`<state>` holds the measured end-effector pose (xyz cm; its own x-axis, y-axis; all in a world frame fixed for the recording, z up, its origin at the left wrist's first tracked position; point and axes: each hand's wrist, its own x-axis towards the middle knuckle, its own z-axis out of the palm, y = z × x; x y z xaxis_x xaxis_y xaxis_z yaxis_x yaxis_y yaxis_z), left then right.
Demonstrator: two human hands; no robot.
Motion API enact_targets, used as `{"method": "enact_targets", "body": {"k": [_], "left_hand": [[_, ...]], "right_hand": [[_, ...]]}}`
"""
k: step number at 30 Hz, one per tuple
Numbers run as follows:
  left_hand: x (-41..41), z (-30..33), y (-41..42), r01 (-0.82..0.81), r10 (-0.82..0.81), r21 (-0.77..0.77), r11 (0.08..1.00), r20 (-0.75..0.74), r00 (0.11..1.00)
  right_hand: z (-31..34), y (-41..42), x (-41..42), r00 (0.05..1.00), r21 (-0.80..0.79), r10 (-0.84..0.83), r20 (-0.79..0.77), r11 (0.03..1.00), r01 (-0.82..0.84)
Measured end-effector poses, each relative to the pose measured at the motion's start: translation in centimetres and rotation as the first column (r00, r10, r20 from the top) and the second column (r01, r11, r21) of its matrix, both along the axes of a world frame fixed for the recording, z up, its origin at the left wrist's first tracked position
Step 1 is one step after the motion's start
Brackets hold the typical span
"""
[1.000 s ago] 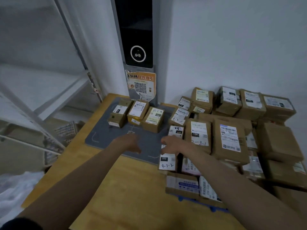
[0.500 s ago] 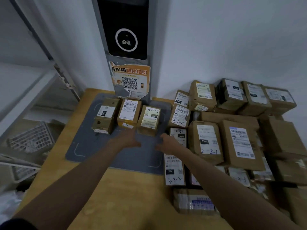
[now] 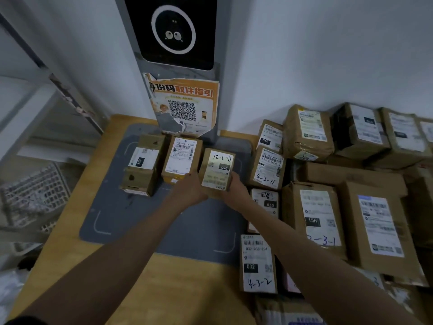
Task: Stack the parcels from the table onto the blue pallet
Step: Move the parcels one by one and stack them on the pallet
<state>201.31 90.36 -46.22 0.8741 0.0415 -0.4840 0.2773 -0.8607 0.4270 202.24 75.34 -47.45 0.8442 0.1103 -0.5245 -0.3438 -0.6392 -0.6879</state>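
Observation:
Three brown parcels stand in a row on a grey mat (image 3: 121, 214) on the wooden table (image 3: 77, 205). The right-hand one, a small parcel (image 3: 216, 171) with "4-3-21" written on its label, is gripped from both sides: my left hand (image 3: 189, 190) holds its near left edge, my right hand (image 3: 235, 187) its near right edge. Beside it stand the middle parcel (image 3: 181, 158) and the left parcel (image 3: 143, 164). The stack of parcels (image 3: 328, 207) fills the right side. The blue pallet beneath it is hidden.
A grey scanner post (image 3: 173, 43) with a black screen and an orange QR poster (image 3: 185, 104) rises at the table's back edge. White metal shelving (image 3: 39, 102) and a white plastic crate (image 3: 35, 193) stand to the left. A white wall is behind.
Both hands have reached forward across the mat and closed on the right-hand parcel. The view has moved closer to the table and turned left.

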Motion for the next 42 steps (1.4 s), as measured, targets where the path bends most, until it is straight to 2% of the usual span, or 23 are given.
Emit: {"method": "enact_targets", "body": {"k": [3,7,12,16,25,27,31,34,37,42], "left_hand": [[0.6,-0.8,0.1,0.014,-0.014,0.024,1.0,0.006,1.0],[1.4,-1.4,-0.7,0.007,-0.008,0.035,0.999,0.022,1.0],[1.8,-1.4,-1.8,-0.012,0.01,0.059,0.998,0.038,0.999],[1.8,-0.9,-3.2,-0.027,0.027,0.042,0.999,0.002,1.0],[2.3,-0.8,-4.2,-0.009,0.011,0.024,1.0,-0.083,0.996],[2.1,-0.6,-4.4,-0.015,0.016,0.013,1.0,-0.082,0.997],[1.6,0.4,-4.3,0.003,-0.003,-0.006,1.0,-0.054,0.999],[1.2,1.1,-3.7,0.014,-0.014,0.002,1.0,-0.031,0.999],[0.4,2.9,-3.4,0.028,-0.028,0.005,1.0,0.003,1.0],[-1.8,6.1,-3.3,0.074,-0.077,0.044,0.996,0.074,0.994]], "right_hand": [[-0.9,-0.5,0.9,0.997,-0.05,-0.057,-0.047,0.997,0.054],[-1.9,-1.5,1.2,0.997,-0.072,-0.077,-0.002,0.994,0.077],[-2.7,-1.6,1.7,0.998,-0.18,0.04,-0.039,0.983,-0.046],[-3.8,-1.3,2.0,0.982,-0.292,0.178,-0.069,0.937,-0.19],[-5.9,-2.1,3.0,0.983,-0.311,0.18,-0.04,0.932,-0.184],[-6.3,-2.4,3.0,0.988,-0.291,0.151,-0.016,0.945,-0.149],[-5.3,-2.2,2.5,0.978,-0.305,0.21,-0.004,0.931,-0.201],[-5.8,-2.3,2.7,0.99,-0.266,0.141,-0.011,0.954,-0.138],[-2.6,-2.1,1.7,0.992,-0.215,0.128,-0.009,0.968,-0.127],[1.3,-2.3,-0.4,0.992,-0.239,0.126,0.024,0.964,-0.117]]}}
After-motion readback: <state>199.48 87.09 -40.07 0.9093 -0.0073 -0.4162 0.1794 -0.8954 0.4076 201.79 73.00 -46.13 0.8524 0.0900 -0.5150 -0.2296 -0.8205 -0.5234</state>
